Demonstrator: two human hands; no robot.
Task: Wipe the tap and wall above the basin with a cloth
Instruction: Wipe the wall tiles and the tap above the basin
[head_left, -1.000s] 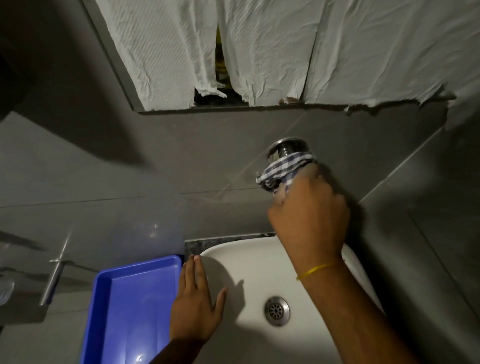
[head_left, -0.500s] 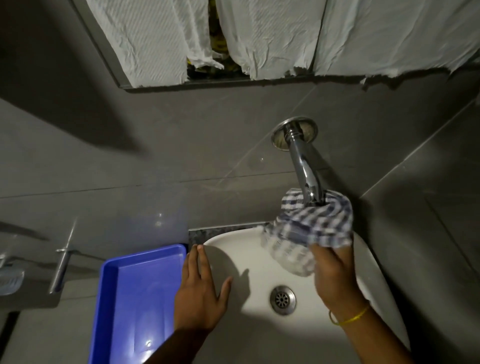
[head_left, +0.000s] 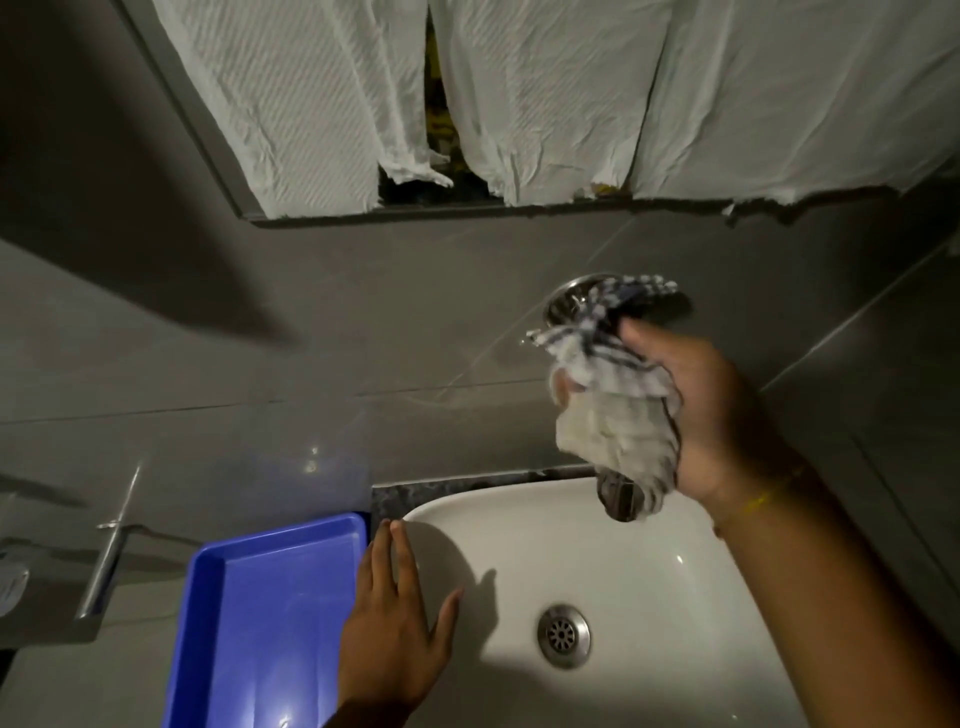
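Now, from the head camera, I see my right hand (head_left: 696, 410) clenched around the cloth (head_left: 613, 410), a checked rag bunched over the tap (head_left: 618, 499). The cloth covers nearly the whole spout, from the round metal plate (head_left: 566, 301) on the wall (head_left: 363, 338) down to the tip, which pokes out dark below the rag, above the back rim of the basin (head_left: 649, 597). A yellow band (head_left: 758, 499) circles that wrist.

My left hand (head_left: 395, 629) lies flat on the basin's left rim, fingers (head_left: 402, 551) released and spread, gripping nothing. Just beside it to the left sits a blue tray (head_left: 260, 623), touching or nearly touching the basin edge. The drain (head_left: 563, 634) shows in the bowl's middle.

Above the tap, white paper sheets (head_left: 545, 93) hang over a framed panel, torn along their lower edges, with a narrow gap between two of them. A metal lever (head_left: 109, 551) stands out from the wall at far left.
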